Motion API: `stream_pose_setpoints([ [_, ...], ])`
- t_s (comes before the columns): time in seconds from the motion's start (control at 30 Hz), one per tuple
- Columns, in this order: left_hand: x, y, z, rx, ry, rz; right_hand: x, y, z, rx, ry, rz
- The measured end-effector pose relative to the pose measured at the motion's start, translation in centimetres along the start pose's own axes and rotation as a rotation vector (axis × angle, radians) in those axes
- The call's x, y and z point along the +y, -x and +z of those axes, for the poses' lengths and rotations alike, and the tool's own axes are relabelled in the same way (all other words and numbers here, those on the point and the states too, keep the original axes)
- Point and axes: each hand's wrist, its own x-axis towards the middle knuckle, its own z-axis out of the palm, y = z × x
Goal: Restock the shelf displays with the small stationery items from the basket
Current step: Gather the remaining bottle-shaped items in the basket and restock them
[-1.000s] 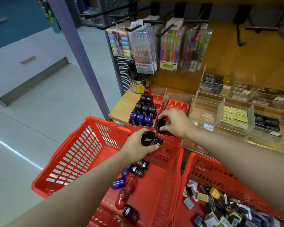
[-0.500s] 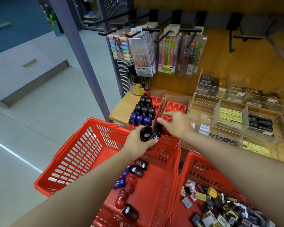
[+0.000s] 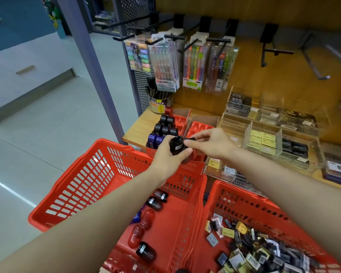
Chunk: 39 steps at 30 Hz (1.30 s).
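Hanging blister packs on black pegboard hooks [image 3: 172, 37]: pastel highlighter pack [image 3: 139, 56], two gel pen sets [image 3: 164, 66] and [image 3: 194, 66], darker pen pack [image 3: 220, 69]. Two hooks [image 3: 276, 50] further right carry nothing. Cup of pens [image 3: 158, 102] stands on the wooden shelf corner, under the packs. Grey-purple upright post [image 3: 91, 64] runs along the shelf's left edge. Pale tile floor [image 3: 37, 134]; white drawer unit [image 3: 22, 71] at far left.

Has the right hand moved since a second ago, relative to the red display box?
Yes. The right hand has lifted out of the right red display box and come toward the left hand, now pinching a small black item there.
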Motion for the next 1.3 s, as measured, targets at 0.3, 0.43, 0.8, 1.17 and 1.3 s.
stream_pose_setpoints([
  [0.3, -2.8, 0.1, -2.9, -0.121, -0.284, -0.116, 2.1, -2.2, 0.2, 0.064, 0.399, -0.158],
  [0.43, -3.2, -0.1, -3.1, -0.183, -0.273, -0.183, 2.6, -2.3, 1.4, 0.041, 0.514, -0.177],
  [0.8, -3.0, 0.2, -2.8, -0.153, -0.273, -0.069, 1.9, -1.7, 0.6, 0.008, 0.632, -0.317],
  [1.17, 0.6, 0.6, 1.1, -0.14, -0.397, 0.077, -0.6, 1.7, -1.3, 0.005, 0.294, -0.34],
  [1.3, 0.8, 0.3, 1.7, -0.171, -0.443, 0.119, -0.2, 1.7, -1.6, -0.005, 0.346, -0.339],
])
